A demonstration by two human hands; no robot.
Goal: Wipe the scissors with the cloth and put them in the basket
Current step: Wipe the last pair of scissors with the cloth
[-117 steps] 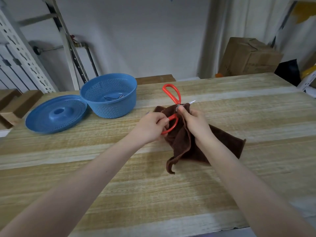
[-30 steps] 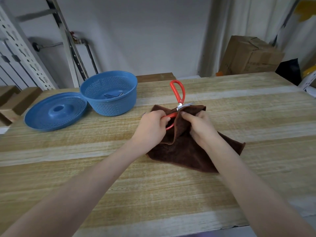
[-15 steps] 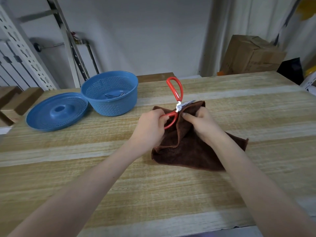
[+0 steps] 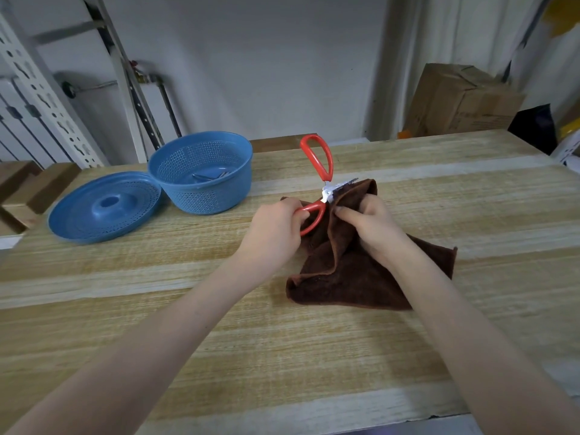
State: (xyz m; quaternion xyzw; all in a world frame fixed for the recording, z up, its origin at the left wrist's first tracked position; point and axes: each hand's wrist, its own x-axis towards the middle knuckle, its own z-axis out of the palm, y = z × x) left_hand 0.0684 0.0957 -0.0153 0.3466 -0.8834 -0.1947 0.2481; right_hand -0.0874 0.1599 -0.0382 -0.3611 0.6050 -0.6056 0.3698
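Wiping step — left hand (image 4: 272, 229) grips red-handled metal scissors (image 4: 317, 189), right hand (image 4: 368, 226) pinches brown terry cloth (image 4: 348, 271) round blades. Next — carry to blue perforated plastic basket (image 4: 201, 172).

Red-handled scissors (image 4: 328, 175), handles spread, blades buried in a crumpled brown cloth (image 4: 345, 277) trailing onto the table (image 4: 282, 356); a blue perforated basket (image 4: 201, 196) stands upright at left.
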